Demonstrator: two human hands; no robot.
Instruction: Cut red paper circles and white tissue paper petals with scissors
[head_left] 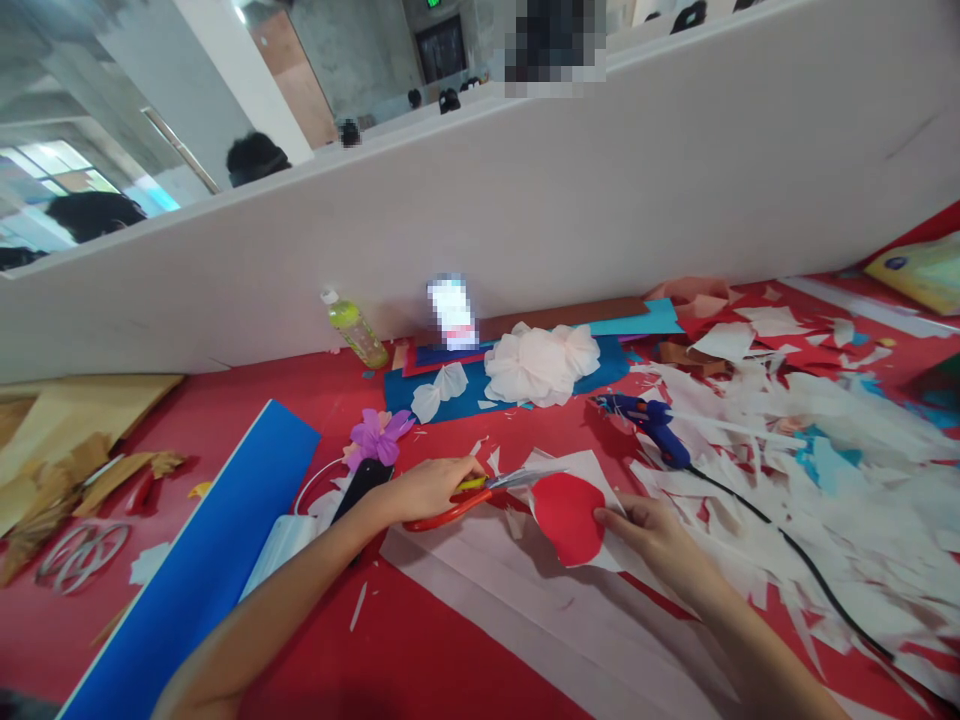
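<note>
My left hand (429,488) is closed around the red and yellow handles of a pair of scissors (501,485). Their blades reach right to the top edge of a rounded red paper piece (568,517). That piece lies on a white sheet (582,470), and my right hand (651,530) pinches its right edge between fingers and thumb. Both forearms come in from the bottom of the view, over a red tabletop (420,660).
A blue glue gun (651,424) with a black cord lies right of the scissors, among many white paper scraps (817,470). Behind are a white tissue flower (540,365), a purple flower (379,436), a green bottle (355,329), a blue sheet (202,560) and a white partition (600,190).
</note>
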